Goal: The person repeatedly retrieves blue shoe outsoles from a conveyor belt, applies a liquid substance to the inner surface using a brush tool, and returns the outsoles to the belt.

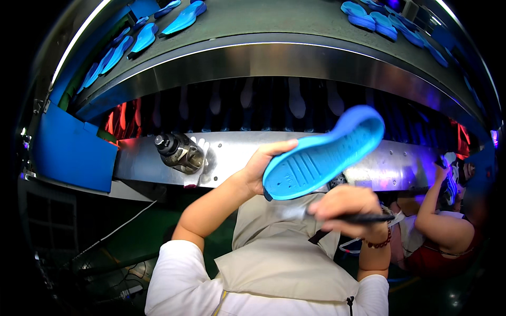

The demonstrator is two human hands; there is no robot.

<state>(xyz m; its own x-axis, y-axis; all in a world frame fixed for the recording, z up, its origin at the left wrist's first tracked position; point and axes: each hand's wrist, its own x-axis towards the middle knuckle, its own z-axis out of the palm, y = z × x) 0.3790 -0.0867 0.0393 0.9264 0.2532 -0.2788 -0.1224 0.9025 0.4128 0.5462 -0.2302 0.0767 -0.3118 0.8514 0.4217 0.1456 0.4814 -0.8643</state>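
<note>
My left hand (262, 164) is closed on the edge of a bright blue shoe sole (316, 167), holding it tilted above my lap. Its hollow side faces me, with ridges and small holes, and its far end is raised to the right. Just below and to the right of the sole, my right hand (349, 210) is wrapped round a brush (363, 217) with a dark handle. The brush's pale tip points left and is smeared by motion. A gap shows between that tip and the sole.
A dark bottle (176, 150) with a black cap stands on the metal ledge (232, 158), beside a white cloth or glove (203, 150). Beyond it, a conveyor belt (274, 21) carries several blue soles (184, 18). Another person (448, 229) sits at the right.
</note>
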